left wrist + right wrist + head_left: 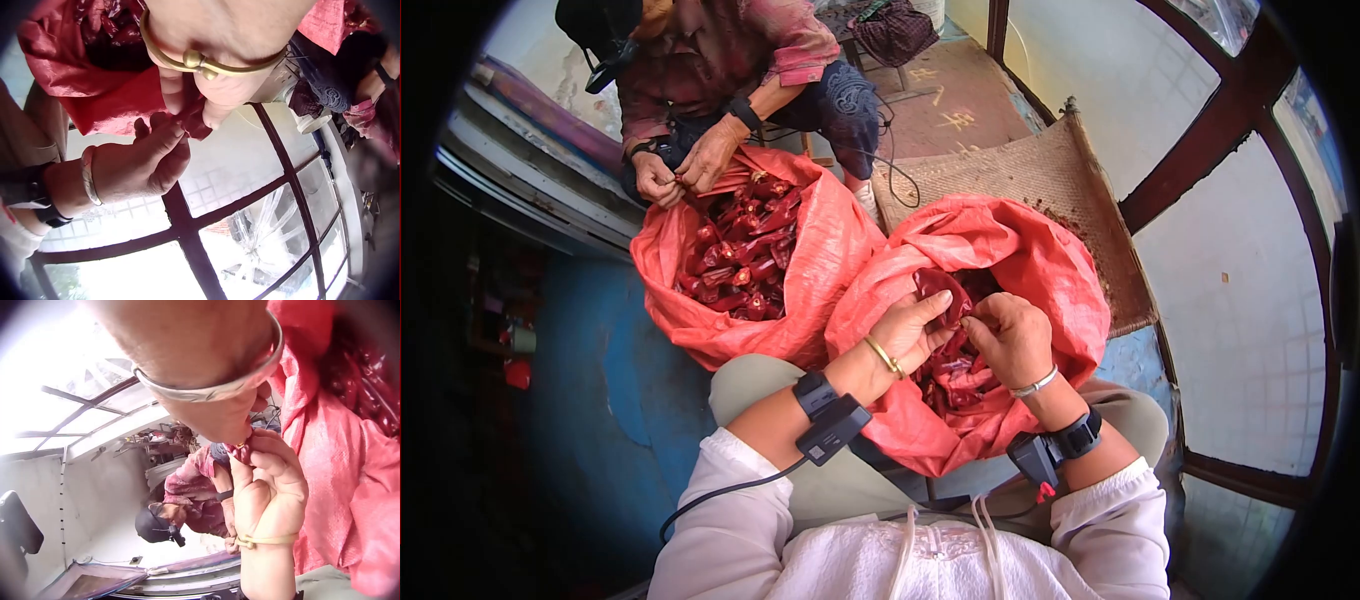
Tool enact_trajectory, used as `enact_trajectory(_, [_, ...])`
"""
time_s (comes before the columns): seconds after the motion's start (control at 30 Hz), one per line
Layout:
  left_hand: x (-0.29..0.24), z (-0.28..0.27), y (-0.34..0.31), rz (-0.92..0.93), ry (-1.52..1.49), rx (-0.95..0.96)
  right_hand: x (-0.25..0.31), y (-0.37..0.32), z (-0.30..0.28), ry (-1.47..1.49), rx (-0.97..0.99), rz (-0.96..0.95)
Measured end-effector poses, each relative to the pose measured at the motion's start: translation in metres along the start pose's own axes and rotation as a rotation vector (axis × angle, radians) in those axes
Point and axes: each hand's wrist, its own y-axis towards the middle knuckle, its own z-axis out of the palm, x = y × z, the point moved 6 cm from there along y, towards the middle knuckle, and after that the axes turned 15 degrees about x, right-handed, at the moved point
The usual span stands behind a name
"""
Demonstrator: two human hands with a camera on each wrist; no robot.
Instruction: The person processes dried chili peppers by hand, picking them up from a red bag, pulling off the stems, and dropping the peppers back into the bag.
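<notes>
Above the nearer red sack, my left hand (903,335) holds a dark red dried chili pepper (945,292) between thumb and fingers. From the other side my right hand (1012,338) pinches the pepper's lower end, thumb against fingers. The two hands' fingertips nearly meet at it. In the right wrist view the pepper (239,451) is mostly covered by the fingers, with a small pale spot at its end. More dried chili peppers (960,385) lie in the sack below, partly hidden by my hands.
The nearer red woven sack (1050,240) stands between my knees, its rim rolled open. Left of it is another red sack (690,335) full of chili peppers, where a seated person (720,90) works with both hands. A woven mat (960,165) lies behind, beside framed windows (1230,260).
</notes>
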Motion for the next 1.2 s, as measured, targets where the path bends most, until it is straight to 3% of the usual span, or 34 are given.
enact_trajectory(0.2, [0.005, 0.001, -0.003, -0.088, 0.041, 0.054, -0.01, 0.001, 0.011, 0.131, 0.034, 0.019])
enact_trajectory(0.27, [0.006, 0.0, -0.002, -0.094, -0.006, 0.065, -0.024, 0.001, 0.022, 0.45, 0.095, 0.109])
enact_trajectory(0.3, [0.006, -0.001, -0.002, -0.093, -0.007, 0.064, -0.026, 0.002, 0.023, 0.451, 0.096, 0.109])
enact_trajectory(0.37, [0.008, -0.001, -0.001, -0.094, -0.057, 0.086, -0.033, 0.003, 0.037, 0.991, 0.208, 0.176])
enact_trajectory(0.47, [0.007, 0.001, -0.004, -0.132, -0.036, 0.052, -0.024, 0.001, 0.033, 1.222, 0.227, 0.29])
enact_trajectory(0.67, [-0.002, -0.007, -0.003, -0.095, 0.216, -0.033, -0.034, 0.002, 0.027, 1.144, 0.238, 0.283])
enact_trajectory(0.73, [0.001, -0.012, -0.002, -0.101, 0.231, -0.018, -0.036, 0.002, 0.03, 1.102, 0.26, 0.278])
enact_trajectory(0.83, [0.006, -0.01, -0.005, -0.141, 0.237, 0.005, -0.034, 0.002, 0.03, 0.725, 0.248, 0.146])
enact_trajectory(0.97, [0.009, -0.011, -0.006, -0.181, 0.233, 0.019, -0.037, 0.002, 0.035, 0.797, 0.242, 0.176])
enact_trajectory(1.07, [0.011, -0.01, -0.007, -0.216, 0.252, 0.012, -0.035, 0.004, 0.033, 0.743, 0.192, 0.165])
enact_trajectory(1.13, [0.013, -0.008, -0.007, -0.216, 0.257, 0.003, -0.034, 0.005, 0.03, 0.479, 0.183, 0.149])
enact_trajectory(1.2, [0.012, -0.007, -0.008, -0.215, 0.263, -0.006, -0.041, 0.006, 0.036, 0.544, 0.195, 0.149])
